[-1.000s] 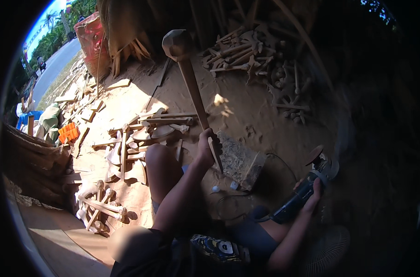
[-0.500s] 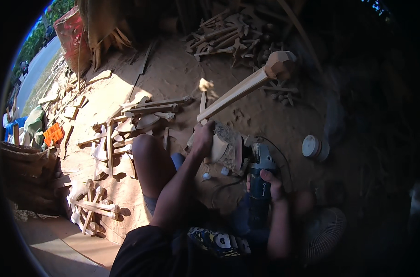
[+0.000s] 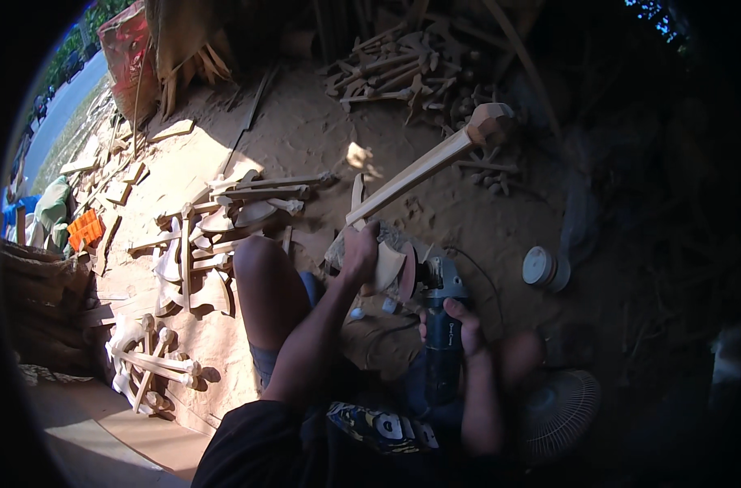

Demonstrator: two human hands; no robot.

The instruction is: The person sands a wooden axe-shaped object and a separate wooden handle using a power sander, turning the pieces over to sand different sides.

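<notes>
My left hand [image 3: 360, 252] is closed around a carved, axe-shaped wooden piece [image 3: 423, 175]. Its long shaft slants up to the right and ends in a faceted knob, while a pale curved blade-like part shows below my fingers. In my right hand [image 3: 461, 325] is an angle grinder [image 3: 445, 305], held upright by its dark body. The reddish disc [image 3: 407, 272] on its head faces the curved part, at or very near its edge; exact contact cannot be made out. Behind the wood sits a rough block-like support [image 3: 335, 250], partly hidden by my hand.
Carved wooden pieces lie in piles at the left [image 3: 216, 236], lower left [image 3: 150, 358] and far side [image 3: 403, 69]. A round white container [image 3: 539, 267] stands at the right, a fan [image 3: 559, 415] at the lower right. The grinder's cord [image 3: 488, 281] curves over the dusty ground.
The grinder and my right hand have shifted slightly left. The wooden piece's knob end has dipped a little. The whole view has also moved slightly.
</notes>
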